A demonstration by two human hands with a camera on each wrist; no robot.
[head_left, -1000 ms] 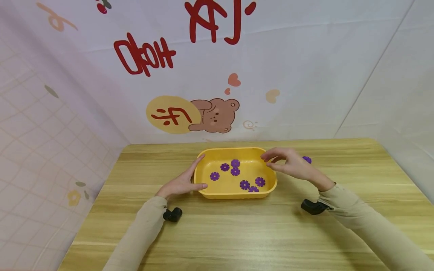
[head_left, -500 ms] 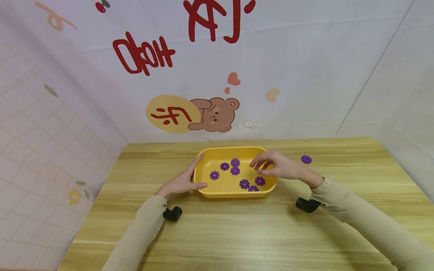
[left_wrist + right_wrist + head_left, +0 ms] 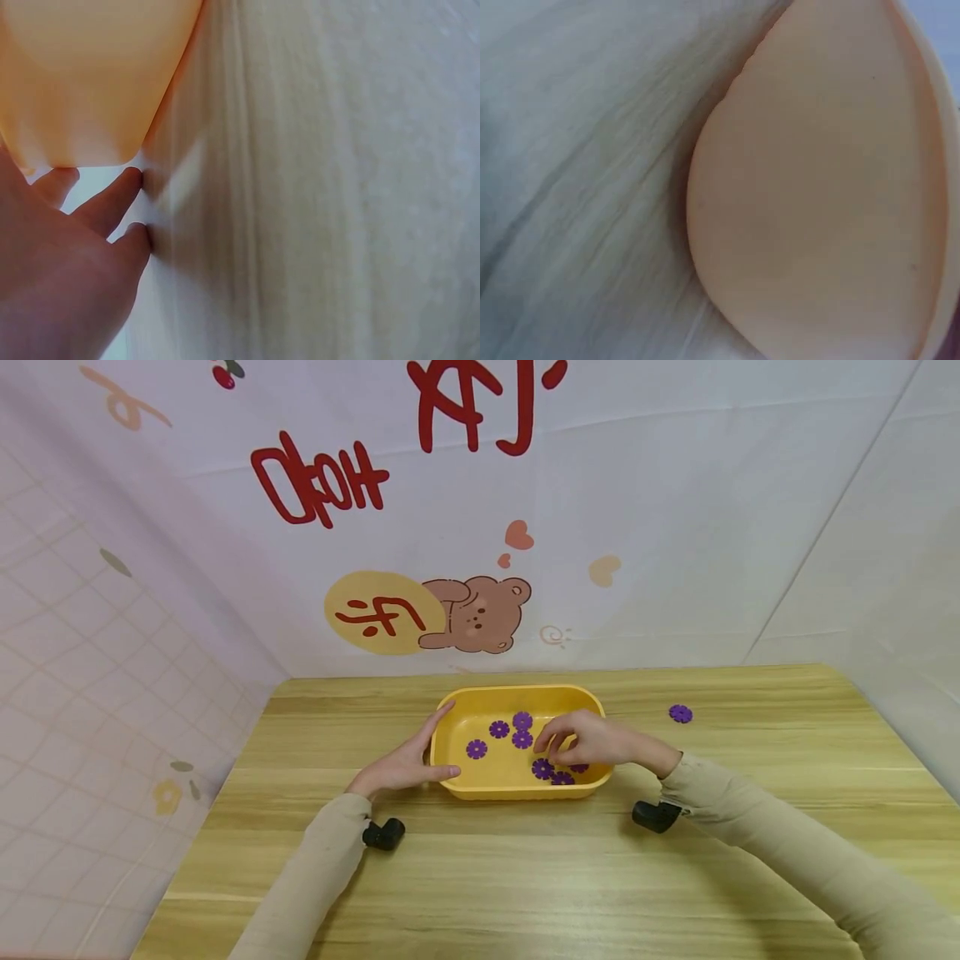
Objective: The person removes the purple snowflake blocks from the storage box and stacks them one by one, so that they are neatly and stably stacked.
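Note:
A yellow plastic basin (image 3: 491,777) stands on the table, with several purple notched flower discs (image 3: 476,749) on its floor. My left hand (image 3: 401,767) spans the basin's left end, fingers spread and fairly straight, with the thumb across the front rim. In the left wrist view, fingertips (image 3: 133,178) touch or nearly touch the basin's outer wall. Inside the right half, my right hand (image 3: 588,739) hovers low with loosely bent fingers, just over a purple disc (image 3: 543,768). It partly covers another disc (image 3: 579,768); nothing shows between finger and thumb.
One more purple disc (image 3: 681,714) lies on the wooden table (image 3: 495,877), right of the basin. A white printed cloth (image 3: 660,510) hangs behind the table. Black wrist-worn pieces (image 3: 656,816) stick out below both sleeves.
My right hand has moved left and down from above the basin's right rim into the basin, uncovering the disc on the table. The left hand and the basin stay put.

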